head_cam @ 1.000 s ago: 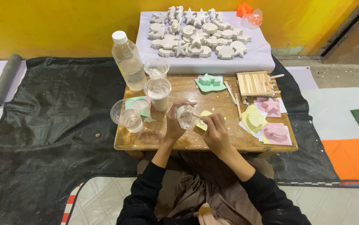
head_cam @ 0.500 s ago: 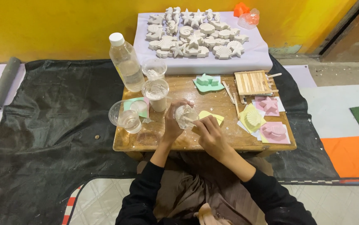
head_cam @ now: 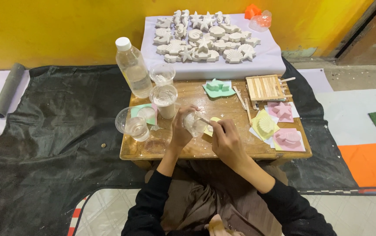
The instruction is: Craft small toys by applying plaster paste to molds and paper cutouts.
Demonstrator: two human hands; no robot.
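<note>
Head view: left hand (head_cam: 180, 130) grips a clear plastic cup (head_cam: 194, 123), right hand (head_cam: 226, 139) pinches a stirring stick (head_cam: 205, 121) inside. Tilted near the yellow mould (head_cam: 214, 123), white mix may spill.

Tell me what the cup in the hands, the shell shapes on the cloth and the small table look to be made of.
Cup: thin clear plastic, see-through, smeared white inside; left hand holds it, right hand works a stick in it.
Shell and star shapes: probably cast plaster, matt chalky white.
Table: wood, brown grain visible, dusted white.
</note>
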